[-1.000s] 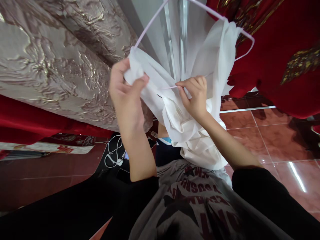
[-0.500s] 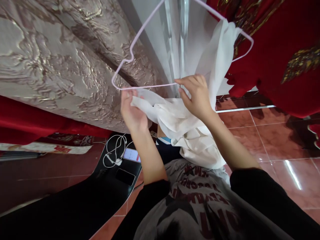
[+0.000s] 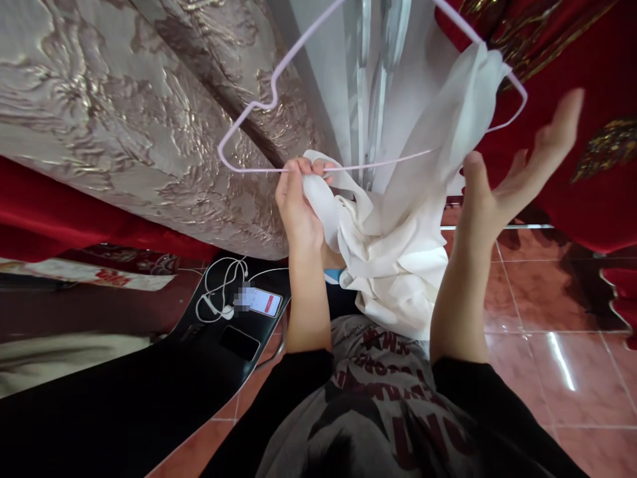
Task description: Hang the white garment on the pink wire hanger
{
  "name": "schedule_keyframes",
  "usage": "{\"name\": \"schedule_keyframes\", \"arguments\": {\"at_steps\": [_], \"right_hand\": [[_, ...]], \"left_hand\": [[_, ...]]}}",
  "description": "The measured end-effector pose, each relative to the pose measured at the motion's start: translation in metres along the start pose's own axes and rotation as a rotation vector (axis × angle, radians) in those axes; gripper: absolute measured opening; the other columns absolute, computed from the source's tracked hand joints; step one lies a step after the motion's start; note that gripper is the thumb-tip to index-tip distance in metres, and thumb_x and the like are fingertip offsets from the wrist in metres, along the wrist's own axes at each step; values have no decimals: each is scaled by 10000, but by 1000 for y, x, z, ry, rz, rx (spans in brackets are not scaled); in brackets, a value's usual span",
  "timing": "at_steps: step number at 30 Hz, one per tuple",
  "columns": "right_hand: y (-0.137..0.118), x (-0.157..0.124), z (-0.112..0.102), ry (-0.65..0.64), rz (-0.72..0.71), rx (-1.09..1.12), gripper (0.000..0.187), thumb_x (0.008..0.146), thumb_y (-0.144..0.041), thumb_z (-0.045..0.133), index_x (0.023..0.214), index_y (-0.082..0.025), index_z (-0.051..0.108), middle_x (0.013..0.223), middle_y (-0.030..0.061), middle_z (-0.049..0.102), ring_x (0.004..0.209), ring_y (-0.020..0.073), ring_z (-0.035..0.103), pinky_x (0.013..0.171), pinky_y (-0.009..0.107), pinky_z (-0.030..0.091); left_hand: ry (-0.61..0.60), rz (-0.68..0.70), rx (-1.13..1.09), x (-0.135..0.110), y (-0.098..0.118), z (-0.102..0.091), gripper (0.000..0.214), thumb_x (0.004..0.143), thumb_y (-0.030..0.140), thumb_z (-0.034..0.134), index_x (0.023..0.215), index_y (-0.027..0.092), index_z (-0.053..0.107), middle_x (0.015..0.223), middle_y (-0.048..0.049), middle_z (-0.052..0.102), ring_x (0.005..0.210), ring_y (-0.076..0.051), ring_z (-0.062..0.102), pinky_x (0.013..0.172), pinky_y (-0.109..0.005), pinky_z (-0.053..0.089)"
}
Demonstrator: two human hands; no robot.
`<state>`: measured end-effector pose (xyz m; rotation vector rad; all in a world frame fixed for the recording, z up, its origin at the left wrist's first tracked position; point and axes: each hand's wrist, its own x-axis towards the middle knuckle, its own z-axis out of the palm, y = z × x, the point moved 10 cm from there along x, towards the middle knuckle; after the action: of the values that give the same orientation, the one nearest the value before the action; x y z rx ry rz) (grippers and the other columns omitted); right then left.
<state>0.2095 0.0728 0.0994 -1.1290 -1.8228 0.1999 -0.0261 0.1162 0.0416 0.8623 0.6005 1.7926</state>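
A pale pink clothes hanger (image 3: 273, 86) hangs in front of me, its top cut off by the frame edge. White cloth (image 3: 398, 262) is looped over the hanger's right arm and falls in folds toward my lap. My left hand (image 3: 304, 199) is closed on the cloth's edge at the hanger's bottom bar, with the fingertips over the bar. To the right of the cloth, my right hand (image 3: 512, 176) is held up with fingers spread and nothing in them, close to the hanger's right end.
Silvery embossed fabric (image 3: 99, 119) hangs at left, red gold-trimmed fabric (image 3: 562, 153) at right. A black seat (image 3: 149, 398) at lower left bears a lit phone (image 3: 263, 301), a dark phone (image 3: 239, 342) and a white cable (image 3: 209, 292). Red tiles (image 3: 527, 372) cover the floor.
My right hand has left the bottom bar and moved right, its fingers opening out. The left hand has slid right along the bar and closed on the cloth there.
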Motion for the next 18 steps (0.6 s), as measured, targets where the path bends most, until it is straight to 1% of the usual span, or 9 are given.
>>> {"name": "schedule_keyframes", "arguments": {"at_steps": [2, 5, 7, 9, 10, 11, 13, 15, 18], "right_hand": [[7, -4, 1, 31, 21, 23, 578, 984, -567, 441, 1478, -267, 448, 1362, 116, 540, 1427, 258, 439, 1228, 586, 364], [24, -15, 11, 105, 89, 77, 593, 939, -591, 525, 1425, -254, 487, 1313, 117, 558, 1337, 245, 521, 1140, 520, 470], [39, -25, 12, 226, 161, 131, 569, 914, -582, 567, 1356, -227, 518, 1237, 110, 578, 1204, 216, 588, 1048, 458, 527], [52, -36, 7, 371, 259, 149, 450, 896, -541, 603, 1168, -183, 582, 1057, 78, 589, 996, 165, 611, 927, 384, 553], [57, -40, 4, 432, 314, 138, 374, 891, -513, 612, 1024, -165, 590, 933, 50, 561, 879, 133, 582, 859, 347, 547], [59, -43, 1, 482, 364, 116, 334, 889, -484, 614, 876, -156, 555, 817, 21, 496, 776, 103, 526, 795, 315, 529], [58, -46, -7, 559, 427, 68, 399, 888, -441, 600, 687, -161, 397, 690, -14, 328, 659, 62, 385, 704, 270, 474], [50, -46, -15, 621, 427, 50, 449, 882, -408, 590, 648, -169, 290, 673, -19, 239, 632, 49, 301, 672, 253, 436], [39, -47, -23, 710, 381, 72, 404, 875, -357, 582, 644, -170, 308, 674, -19, 233, 634, 49, 286, 677, 252, 425]], "left_hand": [[41, -21, 50, -2, -3, -1, 341, 1070, 348, 455, 761, 219, 516, 802, -42, 547, 918, -202, 667, 755, -287, 563], [80, -39, 102, -5, -6, -1, 358, 1038, 448, 532, 760, 222, 516, 824, -45, 566, 944, -213, 673, 765, -279, 579], [81, -20, 103, -6, -6, -1, 378, 1016, 491, 567, 762, 217, 512, 816, -40, 559, 929, -205, 675, 744, -260, 581], [62, 7, 79, -7, -3, 1, 392, 1003, 509, 589, 764, 209, 507, 802, -35, 546, 911, -196, 674, 718, -240, 579], [46, 14, 61, -7, -3, 3, 395, 996, 511, 602, 765, 205, 506, 796, -33, 542, 904, -194, 673, 708, -234, 578], [31, 19, 41, -7, -2, 4, 394, 991, 508, 613, 768, 201, 509, 792, -32, 540, 898, -191, 673, 701, -229, 579], [3, 22, 11, -7, -1, 6, 379, 988, 492, 626, 775, 197, 521, 792, -32, 540, 890, -187, 670, 689, -226, 581], [-16, 21, -1, -7, -2, 7, 362, 988, 474, 632, 778, 197, 528, 796, -35, 540, 891, -187, 669, 684, -228, 584], [-31, 23, -17, -8, -4, 7, 372, 969, 496, 655, 781, 201, 530, 802, -38, 543, 899, -196, 671, 686, -238, 588]]}}
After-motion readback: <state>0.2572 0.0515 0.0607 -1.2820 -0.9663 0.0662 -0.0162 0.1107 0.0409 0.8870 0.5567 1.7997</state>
